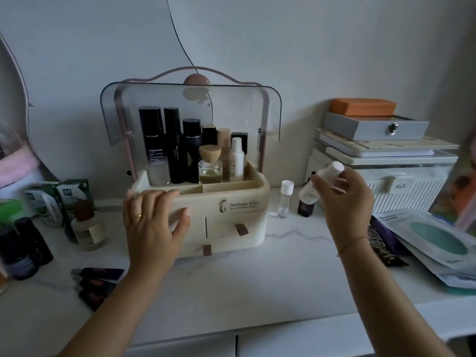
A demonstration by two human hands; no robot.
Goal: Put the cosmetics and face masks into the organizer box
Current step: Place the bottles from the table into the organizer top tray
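The small white bottle (310,193) is off the counter, tilted with its cap up and to the right, and pinched between the thumb and curled fingers of the right hand (345,204). Just below that hand's fingertips stand a clear bottle (285,199) and a dark bottle (306,208), close together on the countertop (257,274). To the hand's left is the organizer box (231,222), its clear lid (154,104) swung up. The rear tray is already packed with tall bottles, with a wooden-capped perfume bottle (210,166) at the front. The left hand (152,222) rests flat on the box's front left corner, fingers spread and gripping nothing, apparently steadying it. Face masks (435,240) lie to the right of the right wrist, still outside the box.

The pinch looks light and the bottle is tilted, so it could slip while crossing over. The free space in the tray looks narrow, so lowering it there could knock the perfume bottle or its neighbours over. A low sweep could also topple the two small bottles under the hand
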